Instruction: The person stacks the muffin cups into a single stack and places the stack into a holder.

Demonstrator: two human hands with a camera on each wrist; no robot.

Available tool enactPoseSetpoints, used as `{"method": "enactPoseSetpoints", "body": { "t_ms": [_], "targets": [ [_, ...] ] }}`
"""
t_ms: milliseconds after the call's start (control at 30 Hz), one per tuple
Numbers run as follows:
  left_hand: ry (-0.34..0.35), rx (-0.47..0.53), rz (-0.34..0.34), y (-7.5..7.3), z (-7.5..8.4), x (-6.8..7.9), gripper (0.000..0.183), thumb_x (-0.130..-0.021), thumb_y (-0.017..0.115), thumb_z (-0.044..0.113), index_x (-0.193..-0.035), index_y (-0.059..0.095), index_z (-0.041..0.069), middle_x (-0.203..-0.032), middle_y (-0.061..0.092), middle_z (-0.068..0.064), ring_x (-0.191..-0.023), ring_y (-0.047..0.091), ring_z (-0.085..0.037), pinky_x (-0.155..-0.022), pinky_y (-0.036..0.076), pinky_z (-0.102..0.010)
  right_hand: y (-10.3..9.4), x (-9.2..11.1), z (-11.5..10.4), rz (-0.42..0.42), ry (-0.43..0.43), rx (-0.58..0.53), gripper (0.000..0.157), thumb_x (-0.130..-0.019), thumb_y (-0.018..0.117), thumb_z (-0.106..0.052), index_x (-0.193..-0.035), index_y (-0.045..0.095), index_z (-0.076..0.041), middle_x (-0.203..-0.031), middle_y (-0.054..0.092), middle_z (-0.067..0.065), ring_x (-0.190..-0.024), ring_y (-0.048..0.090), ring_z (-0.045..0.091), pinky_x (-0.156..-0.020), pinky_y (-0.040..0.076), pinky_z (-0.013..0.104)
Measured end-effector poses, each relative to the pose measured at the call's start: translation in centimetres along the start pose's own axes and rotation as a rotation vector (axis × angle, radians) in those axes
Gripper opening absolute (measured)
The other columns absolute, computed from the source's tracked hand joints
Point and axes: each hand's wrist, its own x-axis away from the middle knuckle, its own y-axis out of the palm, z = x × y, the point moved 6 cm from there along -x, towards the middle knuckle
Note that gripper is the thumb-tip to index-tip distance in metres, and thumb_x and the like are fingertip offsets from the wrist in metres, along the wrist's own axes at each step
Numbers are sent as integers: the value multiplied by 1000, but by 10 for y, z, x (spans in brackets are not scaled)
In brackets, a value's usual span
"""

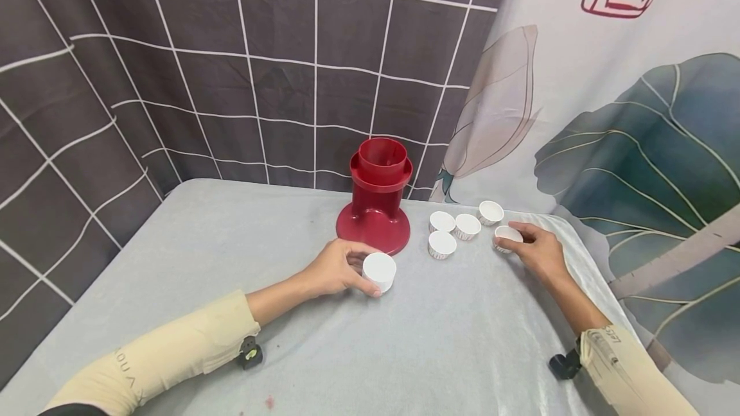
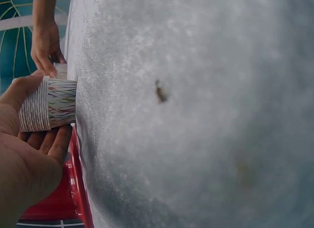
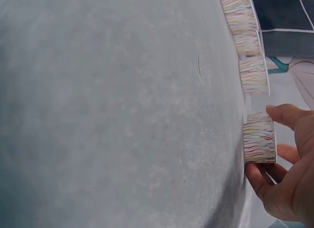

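On the table, my left hand point(image 1: 340, 268) grips a stack of nested white paper cups point(image 1: 379, 271). In the left wrist view the stack point(image 2: 51, 104) shows many close rims and a base with coloured streaks, held between thumb and fingers. Farther right, my right hand point(image 1: 540, 251) pinches a single white paper cup point(image 1: 508, 239) by its sides. The right wrist view shows this cup point(image 3: 260, 139) standing mouth up on the cloth, with wavy coloured lines on its wall. Several similar paper cups point(image 1: 467, 227) stand to its left and behind it.
A red plastic stand point(image 1: 378, 201) with a round base and a double-walled open top rises behind my left hand. Pale grey cloth point(image 1: 260, 236) covers the table. A dark grid-patterned curtain point(image 1: 277, 95) and a white leaf-patterned curtain point(image 1: 578, 95) hang behind.
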Motion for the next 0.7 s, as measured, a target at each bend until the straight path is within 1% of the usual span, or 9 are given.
{"method": "enactPoseSetpoints", "body": {
  "t_ms": [200, 433, 600, 700],
  "targets": [
    [5, 1, 2, 0, 0, 0, 63, -73, 105, 6, -132, 83, 7, -116, 85, -8, -97, 79, -15, -90, 66, -23, -1, -1, -2, -5, -2, 18, 74, -96, 89, -39, -152, 67, 1, -153, 68, 31, -139, 65, 43, -91, 45, 20],
    [2, 4, 1, 0, 0, 0, 62, -73, 105, 6, -132, 83, 7, -116, 85, -7, -96, 79, -15, -91, 66, -24, -1, -1, -4, 22, -39, 30, 69, -95, 90, -36, -149, 69, 2, -146, 72, 30, -130, 68, 40, -89, 46, 22],
    [-2, 7, 2, 0, -1, 0, 62, -74, 104, 6, -132, 83, 8, -116, 84, -7, -97, 79, -15, -91, 66, -24, -2, 0, -4, 38, -53, 24, 68, -94, 90, -36, -147, 70, 2, -146, 72, 30, -129, 69, 44, -85, 46, 18],
    [-2, 7, 2, 0, -1, 1, 62, -74, 104, 6, -132, 83, 7, -116, 84, -8, -97, 79, -16, -91, 67, -25, -4, 1, -5, 50, -60, 17, 67, -94, 91, -35, -147, 71, 1, -144, 74, 29, -125, 70, 40, -82, 45, 14]
  ]
}}
